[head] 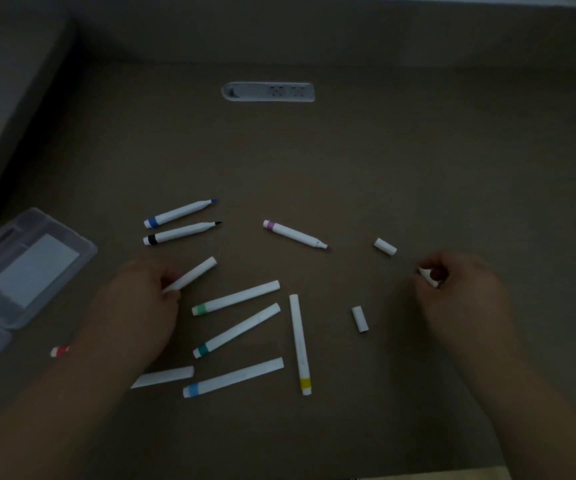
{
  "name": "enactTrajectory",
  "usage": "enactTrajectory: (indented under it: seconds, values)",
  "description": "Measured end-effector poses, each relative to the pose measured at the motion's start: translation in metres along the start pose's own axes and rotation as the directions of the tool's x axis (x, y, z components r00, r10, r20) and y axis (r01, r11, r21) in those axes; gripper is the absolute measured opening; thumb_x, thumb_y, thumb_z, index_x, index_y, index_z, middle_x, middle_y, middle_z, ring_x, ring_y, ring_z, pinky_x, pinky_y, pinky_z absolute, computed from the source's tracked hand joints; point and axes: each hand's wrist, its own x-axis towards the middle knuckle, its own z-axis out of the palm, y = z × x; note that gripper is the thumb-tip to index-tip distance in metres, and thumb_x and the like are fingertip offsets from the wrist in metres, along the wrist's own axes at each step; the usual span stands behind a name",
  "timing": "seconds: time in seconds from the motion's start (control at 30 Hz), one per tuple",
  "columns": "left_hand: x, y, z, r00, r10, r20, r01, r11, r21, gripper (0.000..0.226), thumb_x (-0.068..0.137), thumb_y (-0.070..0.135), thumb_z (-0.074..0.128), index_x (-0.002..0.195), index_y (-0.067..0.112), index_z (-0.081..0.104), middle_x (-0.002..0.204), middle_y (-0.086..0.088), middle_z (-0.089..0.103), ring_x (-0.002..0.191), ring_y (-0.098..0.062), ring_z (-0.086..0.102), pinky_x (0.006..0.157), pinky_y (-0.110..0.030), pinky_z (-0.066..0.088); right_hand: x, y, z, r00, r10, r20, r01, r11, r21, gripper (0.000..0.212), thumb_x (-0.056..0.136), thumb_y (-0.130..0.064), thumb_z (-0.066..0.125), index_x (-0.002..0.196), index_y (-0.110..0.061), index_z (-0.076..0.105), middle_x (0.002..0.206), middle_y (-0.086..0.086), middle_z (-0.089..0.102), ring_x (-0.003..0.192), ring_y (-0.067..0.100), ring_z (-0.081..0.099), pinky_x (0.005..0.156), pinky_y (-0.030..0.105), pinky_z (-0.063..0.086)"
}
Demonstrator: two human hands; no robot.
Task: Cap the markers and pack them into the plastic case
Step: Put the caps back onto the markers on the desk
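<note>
Capping's only partway done: a capped white marker (191, 274) is pinched by the curled left fingers (170, 282), a small white cap (428, 276) is held by the right fingers (433, 271), so next an uncapped purple-banded marker (295, 234) mid-bench needs picking, clear plastic case (19, 268) open at left.

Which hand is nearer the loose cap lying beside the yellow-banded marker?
Right. The right hand is just up and right of the loose cap, gripping another cap. The left hand is farther away, across the capped markers, holding a marker.
</note>
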Motion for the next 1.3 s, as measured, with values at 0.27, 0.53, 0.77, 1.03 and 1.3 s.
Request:
enactTrajectory:
  seconds: [0.27, 0.53, 0.77, 1.03, 1.3]
  values:
    - [0.008, 0.007, 0.004, 0.999, 0.028, 0.025, -0.030, 0.997, 0.077, 0.035, 0.096, 0.021, 0.056, 0.131, 0.024, 0.053, 0.104, 0.006, 0.047, 0.090, -0.008, 0.047, 0.079, -0.028, 0.043, 0.010, 0.002, 0.005, 0.998, 0.019, 0.053, -0.018, 1.000, -0.016, 0.018, 0.086, -0.021, 0.070, 0.103, -0.021, 0.065, 0.099, 0.001, 0.055, 0.077, 0.010, 0.046, 0.074, 0.024, 0.035]
    - [0.009, 0.023, 0.010, 0.996, 0.082, 0.031, -0.082, 0.997, 0.014, 0.033, 0.095, 0.020, 0.058, 0.127, 0.025, 0.056, 0.094, 0.014, 0.043, 0.080, -0.003, 0.043, 0.077, -0.024, 0.039, 0.015, 0.003, 0.009, 0.986, 0.081, 0.148, -0.088, 0.995, 0.040, 0.014, 0.088, -0.023, 0.068, 0.101, -0.026, 0.064, 0.102, -0.002, 0.058, 0.085, 0.012, 0.055, 0.071, 0.029, 0.045]
    - [0.012, 0.056, 0.014, 0.986, 0.096, 0.136, -0.104, 0.993, 0.051, 0.035, 0.097, 0.019, 0.057, 0.131, 0.023, 0.055, 0.118, 0.002, 0.055, 0.104, -0.013, 0.053, 0.091, -0.030, 0.047, 0.009, -0.007, 0.017, 0.975, -0.010, 0.223, -0.015, 0.994, 0.109, 0.010, 0.091, -0.024, 0.066, 0.098, -0.030, 0.066, 0.098, -0.009, 0.056, 0.082, 0.003, 0.053, 0.063, 0.014, 0.036]
    - [0.009, 0.086, 0.022, 0.972, 0.235, 0.006, -0.235, 0.968, 0.092, 0.034, 0.094, 0.029, 0.059, 0.128, 0.026, 0.055, 0.122, 0.000, 0.055, 0.111, -0.016, 0.053, 0.098, -0.038, 0.047, 0.005, -0.022, 0.023, 0.962, -0.009, 0.272, -0.078, 0.948, 0.308, 0.011, 0.090, -0.026, 0.068, 0.088, -0.036, 0.064, 0.093, -0.014, 0.060, 0.082, 0.001, 0.058, 0.066, 0.018, 0.042]
    - [0.032, 0.126, 0.051, 0.807, 0.568, -0.163, -0.510, 0.809, 0.293, 0.031, 0.093, 0.028, 0.053, 0.123, 0.033, 0.058, 0.121, -0.001, 0.050, 0.115, -0.023, 0.042, 0.096, -0.039, 0.038, 0.004, -0.028, 0.019, 0.948, -0.001, 0.318, -0.163, 0.857, 0.488, 0.011, 0.086, -0.021, 0.072, 0.084, -0.030, 0.066, 0.080, -0.006, 0.066, 0.068, 0.007, 0.062, 0.063, 0.024, 0.052]
